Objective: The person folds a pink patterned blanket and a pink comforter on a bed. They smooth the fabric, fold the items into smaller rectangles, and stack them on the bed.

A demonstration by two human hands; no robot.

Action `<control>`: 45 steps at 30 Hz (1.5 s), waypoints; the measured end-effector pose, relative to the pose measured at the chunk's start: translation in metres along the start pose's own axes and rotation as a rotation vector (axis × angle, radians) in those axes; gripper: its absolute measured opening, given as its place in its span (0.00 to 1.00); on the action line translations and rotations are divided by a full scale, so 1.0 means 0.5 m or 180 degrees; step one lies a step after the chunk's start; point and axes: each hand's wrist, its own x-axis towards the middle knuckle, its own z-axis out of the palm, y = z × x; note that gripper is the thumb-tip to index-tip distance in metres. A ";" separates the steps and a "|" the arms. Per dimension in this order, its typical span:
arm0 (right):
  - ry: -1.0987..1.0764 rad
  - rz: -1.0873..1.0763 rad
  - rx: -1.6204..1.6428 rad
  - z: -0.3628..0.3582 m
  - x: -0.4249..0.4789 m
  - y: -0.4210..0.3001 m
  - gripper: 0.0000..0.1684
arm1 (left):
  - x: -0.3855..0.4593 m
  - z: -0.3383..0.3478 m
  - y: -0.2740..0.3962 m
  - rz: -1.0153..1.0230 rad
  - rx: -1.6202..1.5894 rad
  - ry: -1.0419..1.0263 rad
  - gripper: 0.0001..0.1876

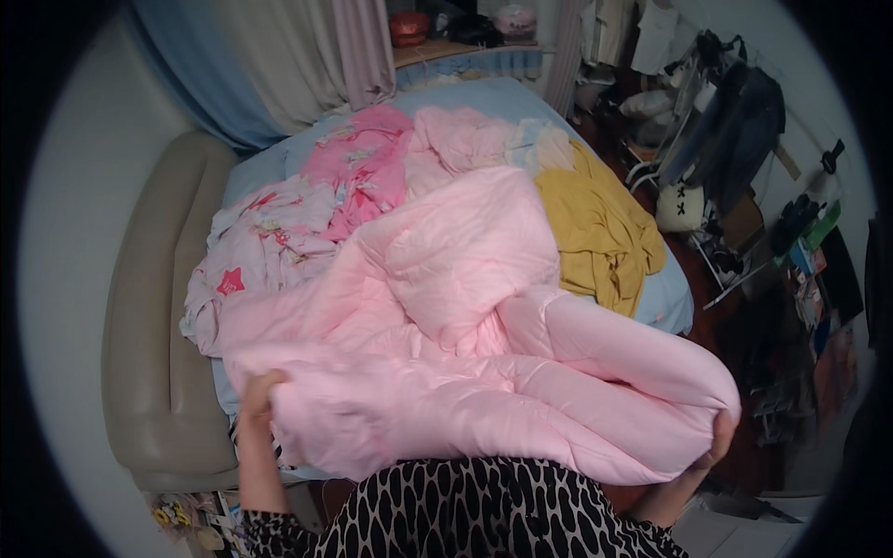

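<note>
A pale pink padded quilt [474, 279] lies bunched and folded across the near part of the bed, its near edge lifted against my patterned top. My left hand [261, 396] grips the quilt near its left end, fingers curled over the fabric. At the far right end, my right hand [720, 439] holds a corner of the quilt, with most fingers hidden behind or under it. Between my hands the near edge stretches in long puffy folds. Beyond the quilt lie a white-and-pink printed cloth [272, 240] and a mustard-yellow cloth [600, 223].
Bright pink printed bedding [366, 160] and a paler pink cloth [457, 139] lie farther back on the light blue bed sheet [506, 97]. A beige padded headboard [157, 314] borders the left. To the right stands a rack with dark clothes [739, 132]. Curtains [279, 63] hang behind.
</note>
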 end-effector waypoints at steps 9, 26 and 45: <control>-0.1587 0.1961 -0.0781 0.200 -0.039 0.146 0.21 | -0.107 0.292 -0.152 0.0039 0.2819 -0.1470 0.37; -0.1804 0.2458 -0.1078 0.683 -0.219 0.452 0.25 | -0.158 0.237 -0.108 0.1182 0.0850 -0.1240 0.58; -0.1046 0.2463 -0.3182 0.150 0.257 0.665 0.37 | -0.229 0.007 -0.191 0.0215 -0.0876 0.2940 0.16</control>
